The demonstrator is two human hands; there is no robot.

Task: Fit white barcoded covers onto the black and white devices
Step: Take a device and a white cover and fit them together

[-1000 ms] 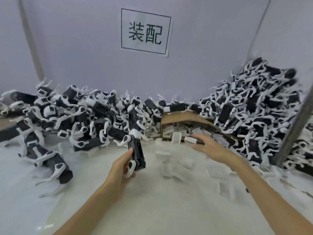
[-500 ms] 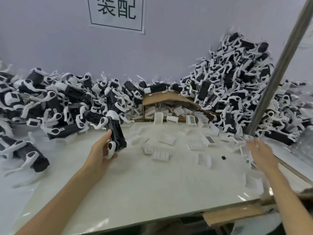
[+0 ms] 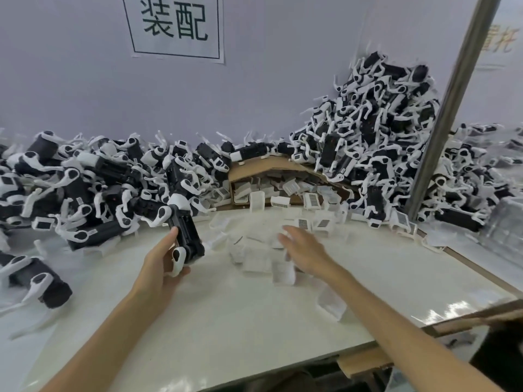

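White tabletop (image 3: 226,321) lies under both hands, glossy, with a wooden edge past the right forearm. A pale wall (image 3: 85,89) stands beyond the fingertips, and a grey metal pole (image 3: 452,103) slants up to the right of the right hand.

The left hand (image 3: 161,267) grips a black and white device (image 3: 185,236), thumb along its side. The right hand (image 3: 305,253) is spread flat, fingers straight and blurred, over loose white covers (image 3: 254,258) just right of the held device; contact cannot be told.

Heaped devices lie left of the left hand (image 3: 85,188) and beyond the right hand (image 3: 376,123), flanking a cardboard box (image 3: 240,171) of covers.

A wall sign (image 3: 174,24) above the hands reads 装配. Barcode labels (image 3: 312,199) show on covers by the box, too small to read.
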